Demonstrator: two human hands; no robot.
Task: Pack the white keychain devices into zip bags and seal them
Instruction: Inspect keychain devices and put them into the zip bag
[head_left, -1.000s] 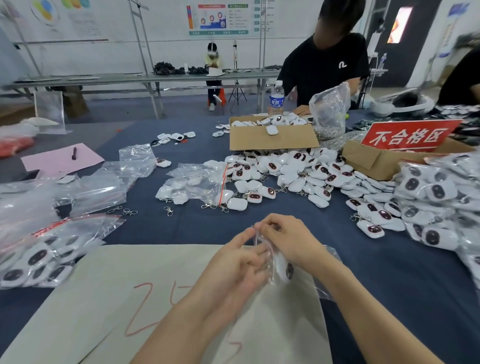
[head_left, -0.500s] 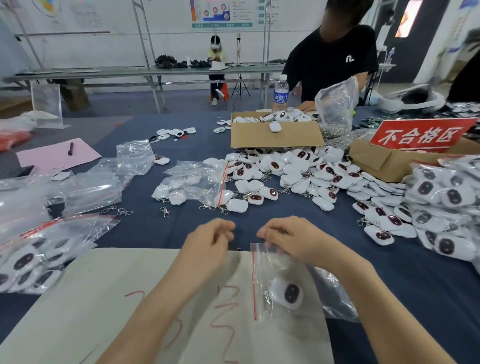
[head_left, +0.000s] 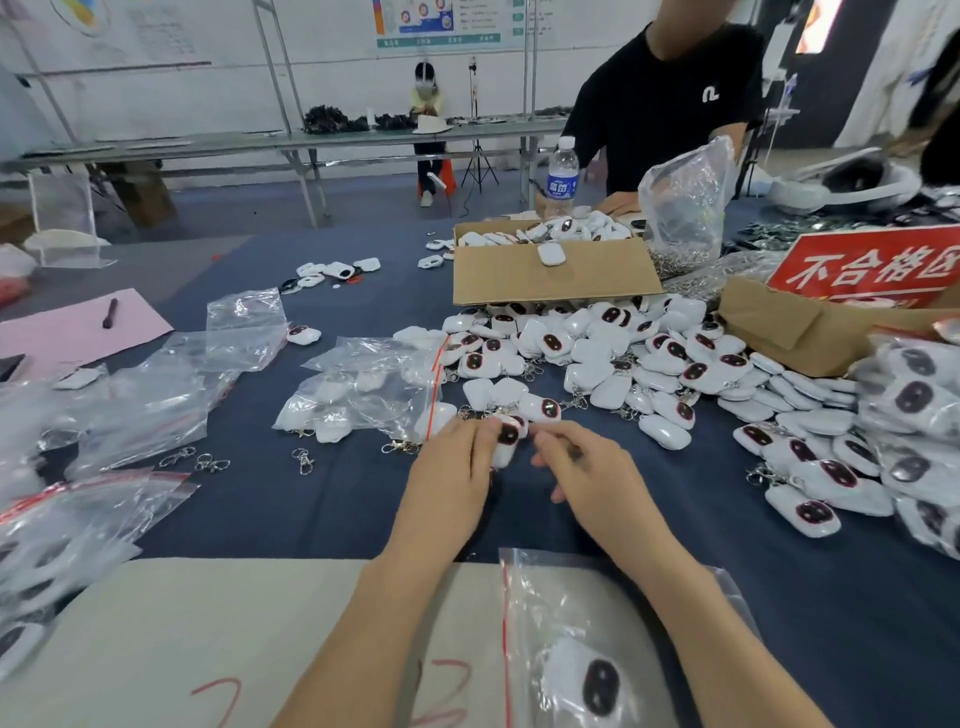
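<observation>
A sealed zip bag with one white keychain device inside lies on the beige sheet near me, under my right forearm. My left hand is out over the blue cloth, its fingers closed on a loose white keychain device at the near edge of the big device pile. My right hand hovers beside it, fingers loosely apart and blurred, holding nothing that I can see. A stack of empty zip bags lies just left of the hands.
A cardboard box of devices stands behind the pile. Bagged devices heap at the right and left edges. A red sign, a water bottle and a person in black are across the table. Loose key clasps lie left.
Both hands let go of the zip bag, which now lies on the beige sheet, and reached forward to the pile. My left hand took hold of a loose device.
</observation>
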